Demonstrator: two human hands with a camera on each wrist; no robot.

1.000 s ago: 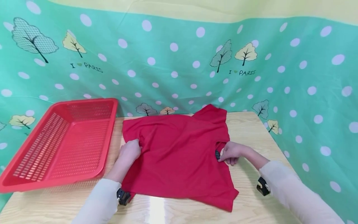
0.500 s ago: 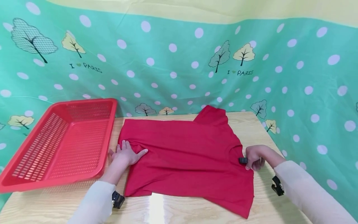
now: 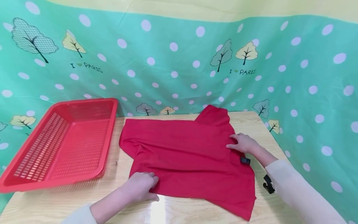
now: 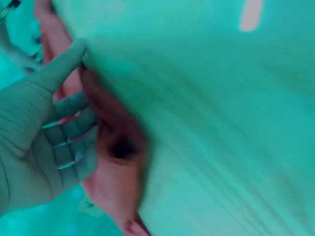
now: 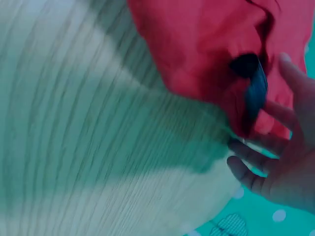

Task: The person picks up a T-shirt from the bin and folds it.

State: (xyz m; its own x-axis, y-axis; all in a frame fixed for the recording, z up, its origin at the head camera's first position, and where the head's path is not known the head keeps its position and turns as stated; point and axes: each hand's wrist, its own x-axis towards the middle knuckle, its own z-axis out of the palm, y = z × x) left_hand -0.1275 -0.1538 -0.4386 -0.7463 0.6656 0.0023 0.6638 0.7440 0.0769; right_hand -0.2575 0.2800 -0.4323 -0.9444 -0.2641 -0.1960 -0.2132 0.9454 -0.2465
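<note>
A red T-shirt [image 3: 184, 149] lies spread on the wooden table, its hem end to the left and its neck to the right, with soft creases across the body. My left hand [image 3: 141, 186] is at its near left corner, fingers loosely bent and thumb apart. In the left wrist view the palm and fingers of that hand [image 4: 47, 128] show beside the blurred shirt edge [image 4: 115, 182], gripping nothing. Over the neck end is my right hand [image 3: 243, 144], fingers spread and loose. A black label [image 3: 245, 160] sits at the neckline, just below that hand.
A red plastic basket [image 3: 75, 140] with perforated walls stands at the left of the wooden table [image 3: 92, 199]. Behind and to the right hangs a green dotted cloth [image 3: 173, 62]. Black wrist gear [image 3: 268, 184] is strapped on the right forearm.
The shirt was pulled right and spread flatter. My left hand left the hem's middle and came to the near corner. My right hand let go near the label and moved slightly up and left.
</note>
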